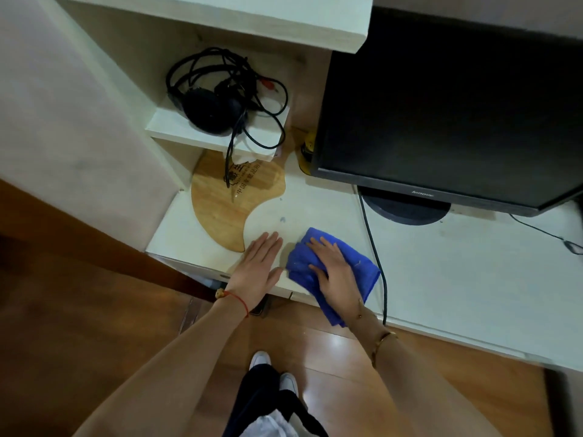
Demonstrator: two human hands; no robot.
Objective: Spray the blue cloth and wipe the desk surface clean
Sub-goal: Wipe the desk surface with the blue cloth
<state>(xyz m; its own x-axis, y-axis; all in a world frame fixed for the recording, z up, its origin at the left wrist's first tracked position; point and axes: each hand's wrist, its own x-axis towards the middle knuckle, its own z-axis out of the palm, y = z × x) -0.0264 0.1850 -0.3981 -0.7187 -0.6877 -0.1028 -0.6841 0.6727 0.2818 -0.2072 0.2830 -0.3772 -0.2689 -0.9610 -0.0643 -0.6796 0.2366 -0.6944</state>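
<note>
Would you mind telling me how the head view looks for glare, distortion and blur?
Head view: wide-angle bending curves the white desk edge; a bright glare patch sits on the wooden floor; the black monitor screen is dark; the blue cloth is sharp.

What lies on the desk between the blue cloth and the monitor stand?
In the head view, only a black cable crosses the bare white desk between the blue cloth and the monitor stand, running past the cloth's right edge.

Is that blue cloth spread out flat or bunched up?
Bunched up. The blue cloth lies in thick crumpled folds under the right hand, one end hanging over the desk edge.
</note>
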